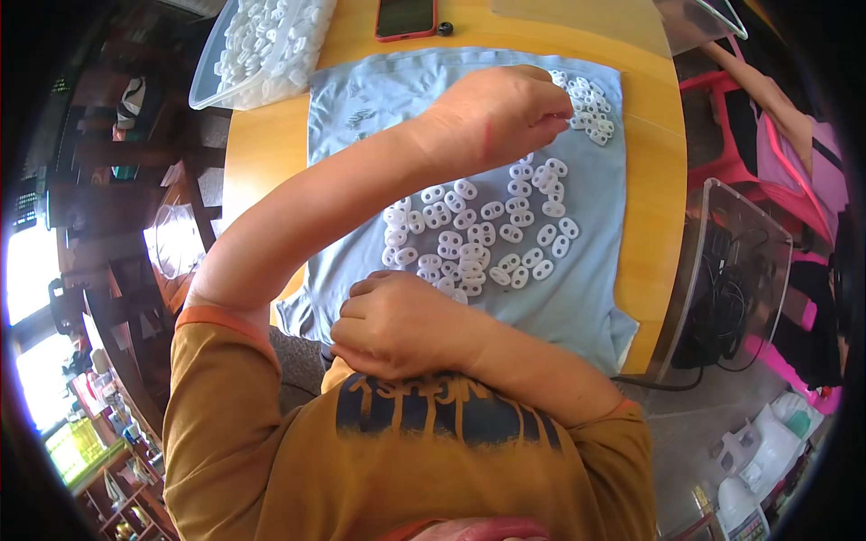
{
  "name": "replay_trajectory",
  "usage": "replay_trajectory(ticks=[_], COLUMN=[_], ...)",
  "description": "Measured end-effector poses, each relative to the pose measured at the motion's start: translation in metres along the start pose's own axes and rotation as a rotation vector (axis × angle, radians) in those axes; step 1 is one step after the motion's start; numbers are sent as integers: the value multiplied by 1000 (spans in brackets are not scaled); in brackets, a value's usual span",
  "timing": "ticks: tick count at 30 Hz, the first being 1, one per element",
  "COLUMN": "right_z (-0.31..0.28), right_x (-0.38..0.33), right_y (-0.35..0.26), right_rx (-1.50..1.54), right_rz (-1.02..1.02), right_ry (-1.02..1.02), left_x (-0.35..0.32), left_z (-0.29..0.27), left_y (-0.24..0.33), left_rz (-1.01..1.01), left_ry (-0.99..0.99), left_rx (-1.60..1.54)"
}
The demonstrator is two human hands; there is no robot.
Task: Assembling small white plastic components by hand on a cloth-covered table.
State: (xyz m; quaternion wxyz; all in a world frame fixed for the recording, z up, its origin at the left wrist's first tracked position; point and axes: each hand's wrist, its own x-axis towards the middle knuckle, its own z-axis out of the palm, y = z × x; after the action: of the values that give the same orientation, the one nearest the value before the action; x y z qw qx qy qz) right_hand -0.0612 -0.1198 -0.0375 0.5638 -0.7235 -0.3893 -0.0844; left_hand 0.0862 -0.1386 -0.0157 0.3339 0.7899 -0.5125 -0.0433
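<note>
Rings (483, 236) being sorted on cloth (595, 270); left hand (496, 113) fingers pinch at far pile (586, 108), right hand (401, 323) curled shut, contents unclear; next needs a clean single pick

Cloth, plastic and varnished wood

The small white two-holed pieces (478, 236) look like smooth moulded plastic with a soft sheen; they lie on a pale blue cloth (586, 288), matt and finely woven, slightly creased at its edges. The counter (262, 153) beneath is yellowish wood with a smooth, lightly glossy finish. A clear plastic tub (213, 72) holds more white pieces. The phone (406, 18) has a glossy dark glass face in a red case. The shirt sleeve (216, 424) is matt ochre cotton-like knit.
</note>
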Motion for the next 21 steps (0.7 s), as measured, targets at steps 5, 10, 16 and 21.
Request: replay_trajectory(ticks=[5, 10, 16, 21], right_z=[0, 2, -4, -2], right_x=[0, 1, 4, 5], right_y=[2, 1, -1, -1], right_rx=[28, 26, -11, -61], right_rz=[32, 71, 112, 122], right_ry=[-46, -133, -192, -174], left_x=[14, 20, 23, -9], left_z=[27, 37, 42, 21], left_y=[-9, -13, -5, -6], left_rz=[-52, -107, -173, -80], left_ry=[-61, -36, -67, 135], left_rx=[206, 219, 218, 70])
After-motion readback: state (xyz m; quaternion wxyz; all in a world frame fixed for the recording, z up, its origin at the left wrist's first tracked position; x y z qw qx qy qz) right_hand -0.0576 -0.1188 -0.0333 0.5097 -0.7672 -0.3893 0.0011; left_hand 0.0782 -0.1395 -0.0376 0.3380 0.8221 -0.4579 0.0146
